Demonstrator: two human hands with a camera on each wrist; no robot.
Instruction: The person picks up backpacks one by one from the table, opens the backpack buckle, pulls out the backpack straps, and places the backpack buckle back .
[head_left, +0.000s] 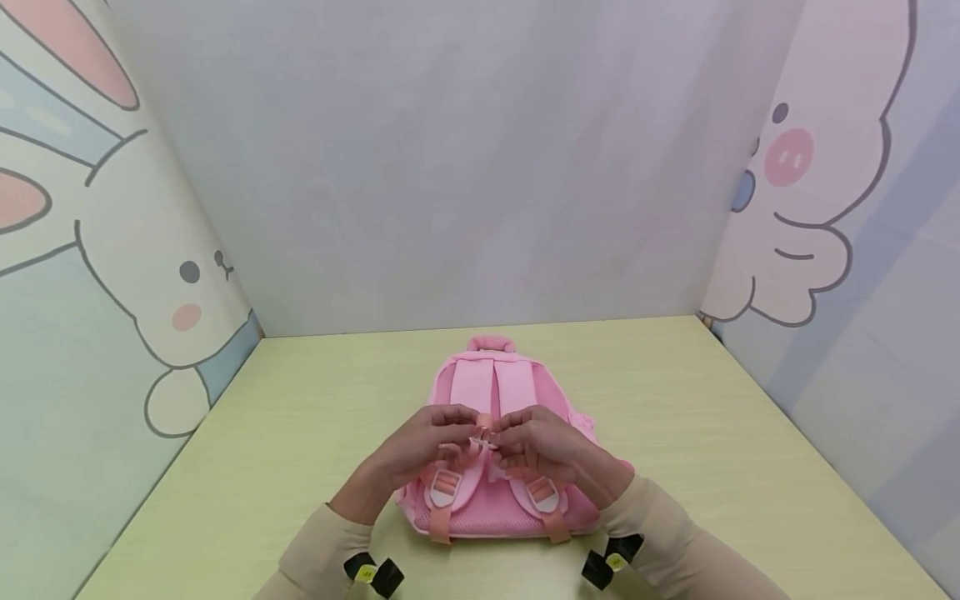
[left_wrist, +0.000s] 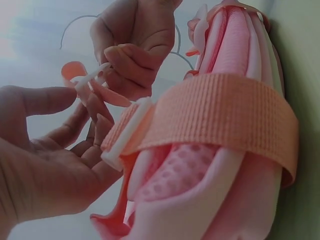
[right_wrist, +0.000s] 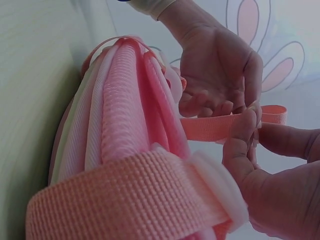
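A pink backpack (head_left: pixel 487 515) lies on the table with its shoulder straps facing up and its top handle (head_left: pixel 491 342) at the far end. Over the middle of the straps, my left hand (head_left: pixel 420 442) and right hand (head_left: pixel 543 442) meet fingertip to fingertip. Between them they pinch a small white plastic buckle (left_wrist: pixel 91 75) threaded with peach webbing. The left thumb and fingers hold its near side in the left wrist view. In the right wrist view, the webbing (right_wrist: pixel 210 128) runs from the bag to the fingertips and ends in a loop. Fingers partly hide the buckle.
Lower on the shoulder straps sit two white adjuster buckles (head_left: pixel 444 488) with peach webbing. The pale yellow-green table (head_left: pixel 315 417) extends around the bag. A grey wall (head_left: pixel 480 167) stands behind, and panels with a cartoon rabbit (head_left: pixel 165 308) and a cartoon pig (head_left: pixel 832 192) flank it.
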